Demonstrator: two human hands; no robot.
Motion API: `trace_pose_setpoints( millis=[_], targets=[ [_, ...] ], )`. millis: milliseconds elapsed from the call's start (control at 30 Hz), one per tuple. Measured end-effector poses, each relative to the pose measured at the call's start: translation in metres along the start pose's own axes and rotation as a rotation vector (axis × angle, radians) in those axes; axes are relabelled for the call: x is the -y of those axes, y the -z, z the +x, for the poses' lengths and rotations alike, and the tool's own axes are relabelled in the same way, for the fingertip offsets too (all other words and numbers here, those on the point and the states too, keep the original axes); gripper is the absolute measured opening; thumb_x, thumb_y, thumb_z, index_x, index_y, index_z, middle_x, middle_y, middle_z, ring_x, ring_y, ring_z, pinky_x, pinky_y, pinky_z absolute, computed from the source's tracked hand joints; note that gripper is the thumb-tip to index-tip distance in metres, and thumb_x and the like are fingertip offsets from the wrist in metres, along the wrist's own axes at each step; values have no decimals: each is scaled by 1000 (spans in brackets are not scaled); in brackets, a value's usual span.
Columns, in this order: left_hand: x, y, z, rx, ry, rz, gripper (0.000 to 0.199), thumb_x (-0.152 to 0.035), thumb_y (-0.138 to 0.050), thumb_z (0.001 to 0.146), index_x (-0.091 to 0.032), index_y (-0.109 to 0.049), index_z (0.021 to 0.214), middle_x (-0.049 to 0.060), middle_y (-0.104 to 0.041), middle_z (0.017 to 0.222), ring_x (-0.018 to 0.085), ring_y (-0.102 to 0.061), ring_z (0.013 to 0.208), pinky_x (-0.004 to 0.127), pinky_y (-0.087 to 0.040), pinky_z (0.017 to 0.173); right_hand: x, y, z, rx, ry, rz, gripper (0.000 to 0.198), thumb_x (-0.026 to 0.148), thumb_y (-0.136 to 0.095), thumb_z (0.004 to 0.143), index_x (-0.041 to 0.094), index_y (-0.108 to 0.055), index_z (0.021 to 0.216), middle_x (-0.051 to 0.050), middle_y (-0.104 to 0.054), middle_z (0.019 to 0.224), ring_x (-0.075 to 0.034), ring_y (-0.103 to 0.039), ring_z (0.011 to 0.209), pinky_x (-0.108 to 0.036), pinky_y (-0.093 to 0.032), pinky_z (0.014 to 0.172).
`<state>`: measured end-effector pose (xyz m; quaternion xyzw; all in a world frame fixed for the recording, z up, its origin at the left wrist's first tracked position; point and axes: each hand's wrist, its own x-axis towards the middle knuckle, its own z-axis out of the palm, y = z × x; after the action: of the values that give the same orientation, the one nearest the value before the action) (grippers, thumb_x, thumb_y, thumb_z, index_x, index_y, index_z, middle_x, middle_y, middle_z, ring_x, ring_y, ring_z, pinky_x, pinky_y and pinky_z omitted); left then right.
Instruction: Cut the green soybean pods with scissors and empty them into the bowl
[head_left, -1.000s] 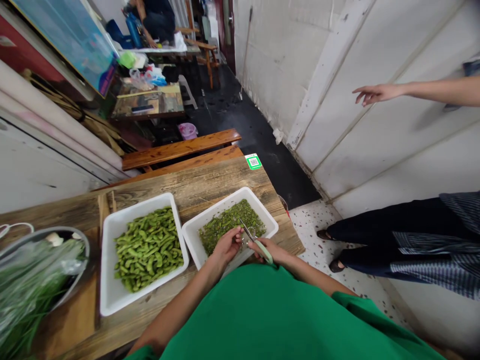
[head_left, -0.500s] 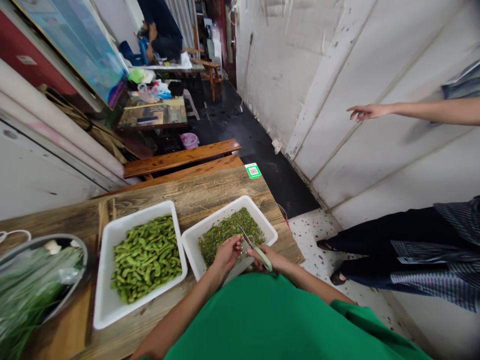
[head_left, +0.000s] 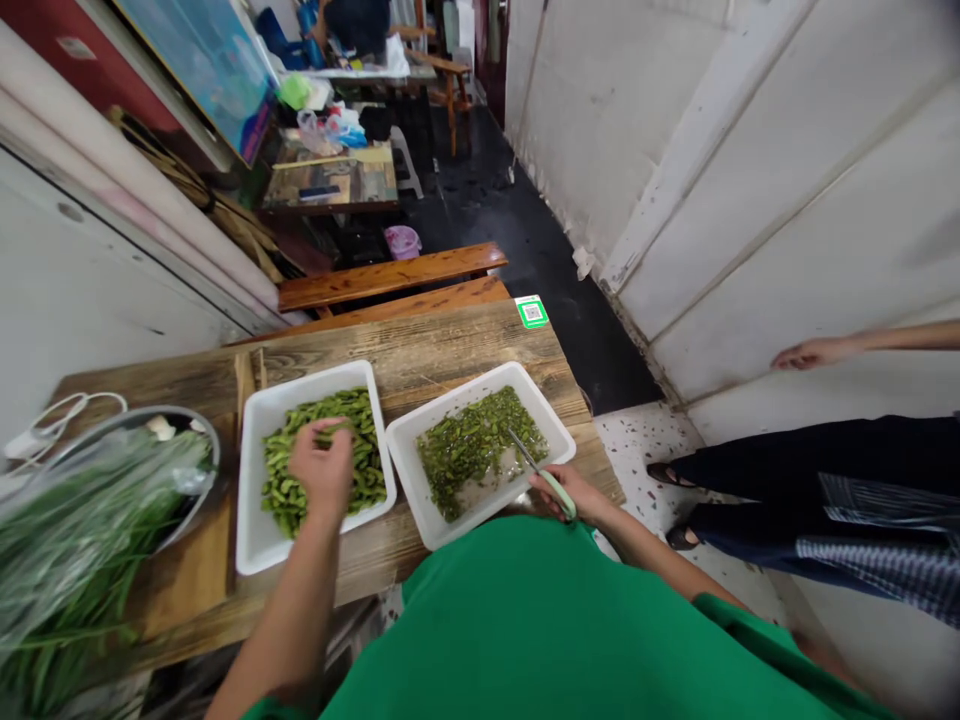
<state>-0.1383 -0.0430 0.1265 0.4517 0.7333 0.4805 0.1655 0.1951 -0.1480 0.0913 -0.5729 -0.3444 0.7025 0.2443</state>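
Observation:
My left hand is over the left white tray, above the heap of green edamame pods. Its fingers are pinched around an edamame pod, slightly blurred. In my right hand is a pair of scissors with pale green handles. Their blades point up and left, over the near right part of a second white tray. Small green trimmings and pods lie in shallow water in that tray.
A metal bowl with bagged green stalks stands left on the wooden table. A white power strip lies behind it. A bench runs along the far side. At right, another person's hand and legs show.
My left hand has moved left from beside the scissors to the pod tray. My right hand with the scissors has drawn slightly away. The other person's arm has lowered.

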Motion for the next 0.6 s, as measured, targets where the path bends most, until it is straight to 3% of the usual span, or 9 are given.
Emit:
trace_pose_setpoints(
  millis=[33, 100, 200, 267, 300, 367, 433, 533, 600],
  targets=[
    [5, 17, 16, -104, -78, 180, 27, -21, -53, 70, -14, -61, 94, 3, -61, 85, 15, -54, 70, 32, -45, 72, 0, 0, 0, 5, 0, 5, 43, 56, -64, 64, 17, -44, 64, 10, -42, 42, -3, -35, 29, -15, -27, 26],
    [12, 43, 38, -5, -219, 455, 34, -25, -57, 70, -15, -60, 102, 8, -61, 101, 23, -55, 90, 42, -41, 84, 1, -1, 0, 19, 6, 16, 42, 54, -66, 63, 17, -45, 65, 9, -43, 43, -4, -36, 29, -15, -28, 26],
    [12, 52, 42, 157, -359, 740, 55, -40, -67, 65, -23, -56, 115, 12, -28, 142, 42, -24, 125, 63, -20, 94, 5, -5, 2, 33, 9, 12, 41, 52, -66, 63, 17, -45, 65, 9, -44, 45, -4, -38, 30, -15, -29, 27],
    [10, 37, 24, 229, -435, 758, 58, -44, -64, 68, -26, -51, 122, 10, -10, 149, 43, -10, 131, 65, -13, 96, 6, -8, 5, 26, -4, -7, 40, 52, -66, 64, 17, -45, 65, 9, -44, 44, -4, -38, 30, -15, -29, 27],
    [10, 24, 11, 318, -483, 718, 54, -41, -61, 72, -25, -51, 123, 10, -13, 148, 39, -13, 132, 61, -15, 99, 7, -9, 6, 19, -12, -17, 40, 52, -65, 64, 17, -45, 65, 9, -44, 44, -4, -38, 30, -15, -28, 27],
    [12, -8, -22, 664, -585, 611, 44, -33, -55, 77, -25, -54, 120, 10, -32, 141, 30, -27, 129, 48, -24, 102, 8, -9, 9, 8, -17, -29, 40, 52, -65, 64, 17, -45, 65, 9, -44, 44, -4, -38, 30, -15, -29, 26],
    [16, -41, -56, 1028, -563, 600, 46, -27, -58, 74, -25, -54, 119, 11, -43, 134, 29, -37, 123, 45, -28, 100, 8, -9, 10, 9, -11, -33, 39, 51, -65, 64, 17, -46, 66, 9, -44, 43, -4, -37, 30, -15, -29, 26],
    [27, -80, -98, 1005, -340, 766, 84, -22, -76, 53, -26, -43, 130, 19, -26, 142, 44, -31, 122, 58, -25, 95, 10, -8, 10, 14, -1, -26, 39, 50, -66, 63, 17, -48, 69, 10, -44, 44, -4, -37, 31, -15, -29, 27],
    [34, -96, -113, 996, -216, 634, 77, -19, -75, 54, -24, -47, 125, 21, -25, 141, 44, -33, 120, 58, -27, 93, 12, -6, 7, 13, 9, -18, 39, 50, -67, 63, 17, -47, 68, 9, -44, 44, -4, -37, 31, -15, -29, 27]
  ],
)
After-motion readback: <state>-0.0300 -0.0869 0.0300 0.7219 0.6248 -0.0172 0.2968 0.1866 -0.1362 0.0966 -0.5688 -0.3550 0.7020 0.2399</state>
